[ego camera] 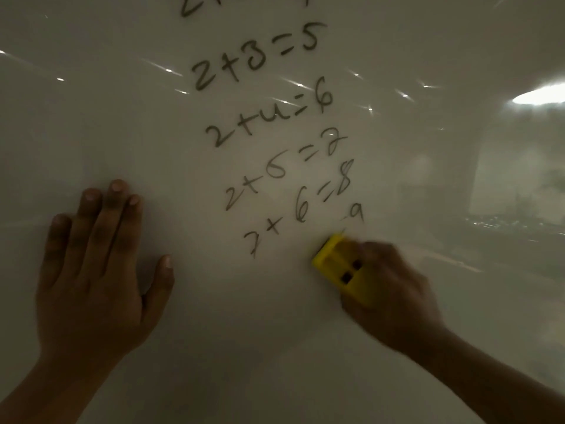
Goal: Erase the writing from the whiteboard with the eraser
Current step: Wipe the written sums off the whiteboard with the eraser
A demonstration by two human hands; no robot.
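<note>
A white glossy whiteboard [91, 117] fills the view. Several lines of dark handwritten sums [269, 117] run down its middle, slanting to the lower right. The lowest line is partly wiped: a "7+" remains on the left and a "9" [356, 214] on the right. My right hand [394, 295] is shut on a yellow eraser [331, 261], pressed to the board just below the "9". My left hand [94, 270] lies flat on the board to the left of the writing, fingers spread, holding nothing.
Ceiling lights glare off the board at the upper right [538, 94], and a dim room reflection shows at the right side. Bare board lies below and left of the sums.
</note>
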